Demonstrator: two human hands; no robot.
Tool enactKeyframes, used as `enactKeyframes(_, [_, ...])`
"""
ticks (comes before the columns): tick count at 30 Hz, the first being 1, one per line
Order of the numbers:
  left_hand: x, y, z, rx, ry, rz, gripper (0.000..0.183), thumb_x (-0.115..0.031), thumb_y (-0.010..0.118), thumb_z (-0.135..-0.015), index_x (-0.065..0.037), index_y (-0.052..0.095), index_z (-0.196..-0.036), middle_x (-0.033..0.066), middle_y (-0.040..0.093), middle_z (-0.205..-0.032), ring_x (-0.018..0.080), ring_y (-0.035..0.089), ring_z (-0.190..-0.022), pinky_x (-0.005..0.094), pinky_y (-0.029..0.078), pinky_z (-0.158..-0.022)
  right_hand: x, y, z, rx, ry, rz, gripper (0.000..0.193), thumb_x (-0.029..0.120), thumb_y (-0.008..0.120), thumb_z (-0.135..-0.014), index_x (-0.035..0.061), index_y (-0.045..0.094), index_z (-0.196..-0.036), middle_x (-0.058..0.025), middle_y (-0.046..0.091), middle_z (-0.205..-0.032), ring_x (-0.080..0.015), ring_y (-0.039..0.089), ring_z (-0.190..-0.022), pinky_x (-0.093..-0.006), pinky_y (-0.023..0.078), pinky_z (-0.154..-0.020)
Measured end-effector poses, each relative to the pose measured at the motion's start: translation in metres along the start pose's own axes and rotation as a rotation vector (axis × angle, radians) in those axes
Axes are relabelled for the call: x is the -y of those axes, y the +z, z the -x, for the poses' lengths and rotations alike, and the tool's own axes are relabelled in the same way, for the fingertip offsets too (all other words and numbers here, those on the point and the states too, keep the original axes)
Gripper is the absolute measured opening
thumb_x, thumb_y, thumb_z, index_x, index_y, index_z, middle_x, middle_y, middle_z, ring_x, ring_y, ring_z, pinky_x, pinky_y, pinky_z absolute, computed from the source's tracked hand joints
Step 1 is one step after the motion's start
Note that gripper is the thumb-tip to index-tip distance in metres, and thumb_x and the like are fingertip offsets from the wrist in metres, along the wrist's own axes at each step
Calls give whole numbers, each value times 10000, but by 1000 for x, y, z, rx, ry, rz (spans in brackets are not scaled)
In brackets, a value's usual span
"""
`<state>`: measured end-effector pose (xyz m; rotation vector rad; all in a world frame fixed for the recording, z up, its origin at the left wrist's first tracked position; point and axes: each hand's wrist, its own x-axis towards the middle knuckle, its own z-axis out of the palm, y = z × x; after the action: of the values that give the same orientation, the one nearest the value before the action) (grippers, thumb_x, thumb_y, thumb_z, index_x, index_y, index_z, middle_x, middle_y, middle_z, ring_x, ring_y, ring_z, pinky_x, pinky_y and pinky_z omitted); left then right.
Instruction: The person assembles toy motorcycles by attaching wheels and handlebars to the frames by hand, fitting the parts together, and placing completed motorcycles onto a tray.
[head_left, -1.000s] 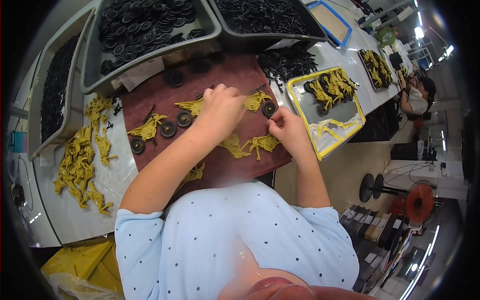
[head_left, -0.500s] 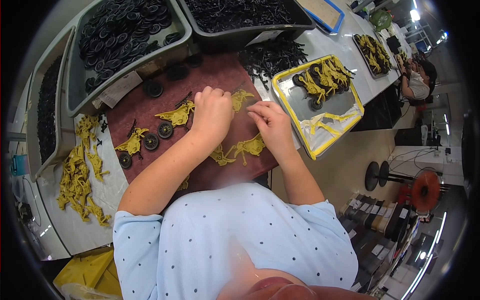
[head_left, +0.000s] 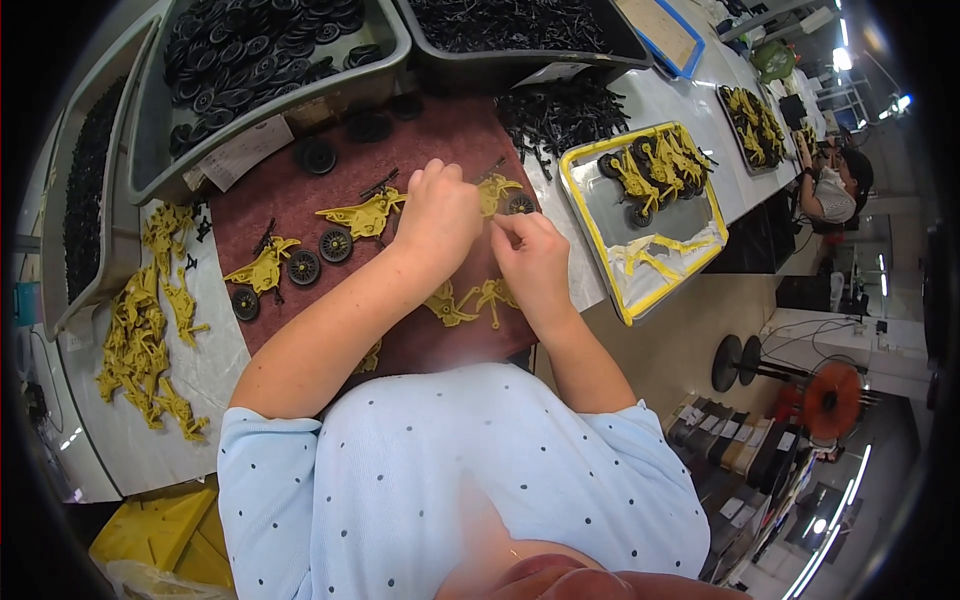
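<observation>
My left hand (head_left: 438, 218) is closed, knuckles up, over the maroon cloth (head_left: 345, 185). It sits against a yellow toy motorcycle body (head_left: 494, 192) with a black wheel (head_left: 521, 205) at its right end. My right hand (head_left: 535, 262) pinches thumb and fingers together just below that body. What either hand's fingertips hold is too small or hidden to make out. To the left lie two more yellow motorcycle bodies, one (head_left: 355, 216) beside my left wrist and another (head_left: 262, 268) farther left, with black wheels (head_left: 304, 267) by them. Yellow body parts (head_left: 450, 308) lie below my hands.
Grey bins of black wheels (head_left: 190, 150) and small black parts (head_left: 645, 55) stand behind the cloth. Loose black pieces (head_left: 560, 115) lie at the back. A yellow-edged tray (head_left: 575, 215) at right holds assembled motorcycles. Yellow parts (head_left: 140, 335) pile up at left. Another person (head_left: 832, 190) sits far right.
My right hand has moved slightly left and closer to my left hand. A black wheel now shows at the right end of the yellow body between them. The view has shifted a little.
</observation>
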<state>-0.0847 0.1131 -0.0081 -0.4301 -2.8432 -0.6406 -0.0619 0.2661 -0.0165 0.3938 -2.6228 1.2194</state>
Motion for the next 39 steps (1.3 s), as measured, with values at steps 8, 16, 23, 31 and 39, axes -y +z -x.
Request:
enactKeyframes(8, [1, 1, -2, -83, 31, 26, 154, -115, 706, -575, 17, 660, -639, 151, 595, -789, 298, 556, -846, 395, 478, -772, 3, 2, -3, 26, 31, 55, 94, 43, 684, -762, 4, 656, -843, -157, 597, -768, -328, 598, -724, -410, 490, -650])
enactKeyframes(16, [2, 8, -2, -106, 47, 16, 158, -123, 716, -578, 14, 662, -635, 146, 600, -780, 293, 562, -848, 388, 482, -778, 16, 4, -10, 138, 25, 264, 83, 62, 653, -790, -7, 637, -835, -185, 584, -792, -365, 586, -752, -440, 481, -675])
enactKeyframes(23, [0, 1, -2, -56, 6, 32, 145, -109, 733, -615, 8, 669, -672, 140, 603, -812, 300, 561, -862, 393, 471, -814, 4, -11, -4, 168, 3, 164, 144, 85, 652, -830, -13, 661, -935, -188, 616, -869, -357, 609, -822, -418, 496, -727])
enactKeyframes(31, [2, -3, 5, -35, 31, 42, 265, -146, 766, -686, 5, 675, -883, 127, 625, -894, 300, 569, -903, 399, 462, -814, 8, -76, 11, 429, -73, 42, 324, 86, 728, -784, 50, 666, -1100, -77, 619, -1003, -202, 615, -889, -299, 503, -734])
enactKeyframes(39, [-4, -34, 4, -173, 13, 38, 251, -134, 724, -768, -25, 694, -992, 101, 653, -934, 279, 586, -894, 393, 467, -796, 4, -71, 24, 574, -268, 138, 523, 25, 731, -709, 54, 588, -1211, -99, 584, -1080, -260, 587, -965, -336, 494, -797])
